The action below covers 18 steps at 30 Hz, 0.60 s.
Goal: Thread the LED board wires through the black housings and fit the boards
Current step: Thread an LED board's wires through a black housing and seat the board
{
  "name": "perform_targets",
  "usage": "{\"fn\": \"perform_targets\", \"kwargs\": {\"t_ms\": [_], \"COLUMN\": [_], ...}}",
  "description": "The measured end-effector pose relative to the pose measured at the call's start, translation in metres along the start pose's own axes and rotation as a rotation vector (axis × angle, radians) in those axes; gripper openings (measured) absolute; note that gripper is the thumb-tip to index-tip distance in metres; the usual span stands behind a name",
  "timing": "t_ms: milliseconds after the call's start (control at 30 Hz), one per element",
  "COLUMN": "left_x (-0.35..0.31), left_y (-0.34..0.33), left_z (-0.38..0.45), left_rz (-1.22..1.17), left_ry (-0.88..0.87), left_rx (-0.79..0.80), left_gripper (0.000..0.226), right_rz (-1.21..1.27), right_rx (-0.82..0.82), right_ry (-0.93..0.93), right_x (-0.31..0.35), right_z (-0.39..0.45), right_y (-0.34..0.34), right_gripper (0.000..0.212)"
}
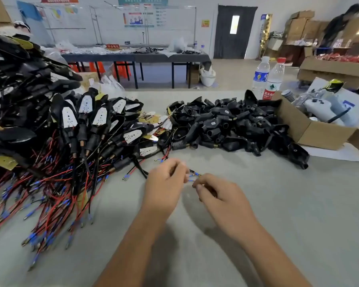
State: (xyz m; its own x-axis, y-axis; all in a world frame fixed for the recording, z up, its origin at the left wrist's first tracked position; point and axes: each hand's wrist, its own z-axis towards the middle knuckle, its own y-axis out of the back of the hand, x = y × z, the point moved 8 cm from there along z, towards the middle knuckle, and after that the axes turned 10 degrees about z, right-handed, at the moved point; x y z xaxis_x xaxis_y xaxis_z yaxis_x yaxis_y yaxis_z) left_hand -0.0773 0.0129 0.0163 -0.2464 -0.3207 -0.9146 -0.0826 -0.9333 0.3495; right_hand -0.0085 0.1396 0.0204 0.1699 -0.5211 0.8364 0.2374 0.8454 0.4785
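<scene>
Step in hand: gathering the wire ends of one LED board, by my reading, before any threading.
Left hand (164,183): its grip pinched the wires (194,176) near their blue tips.
Right hand (218,196): fingers curled, pinching the same wires from the other side, above the desk (278,204).
Empty housings (232,125): heaped well beyond the hands.
Finished units (75,125): piled at left.
Next move: likely calls for aligning the tips and fetching a housing.

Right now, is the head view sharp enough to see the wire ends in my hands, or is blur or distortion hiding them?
Head view: wire ends between left hand and right hand are small and soft; edges bow from wide-angle distortion; person far right is motion-blurred; lighting even, soft shadows under the forearms.
</scene>
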Motion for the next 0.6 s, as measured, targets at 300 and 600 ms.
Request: {"fn": "perform_targets", "kwargs": {"t_ms": [300,600], "left_x": [0.049,0.049], "left_y": [-0.015,0.004], "left_z": [0.085,0.089], "left_rz": [0.987,1.041], "left_ry": [0.025,0.032], "left_rx": [-0.070,-0.196], "left_gripper": [0.031,0.021], "right_rz": [-0.286,-0.288], "right_rx": [-0.007,0.008], "right_ry": [-0.046,-0.017], "right_x": [-0.049,-0.054], "right_z": [0.096,0.106], "right_y": [-0.032,-0.037], "right_gripper": [0.022,0.019]}}
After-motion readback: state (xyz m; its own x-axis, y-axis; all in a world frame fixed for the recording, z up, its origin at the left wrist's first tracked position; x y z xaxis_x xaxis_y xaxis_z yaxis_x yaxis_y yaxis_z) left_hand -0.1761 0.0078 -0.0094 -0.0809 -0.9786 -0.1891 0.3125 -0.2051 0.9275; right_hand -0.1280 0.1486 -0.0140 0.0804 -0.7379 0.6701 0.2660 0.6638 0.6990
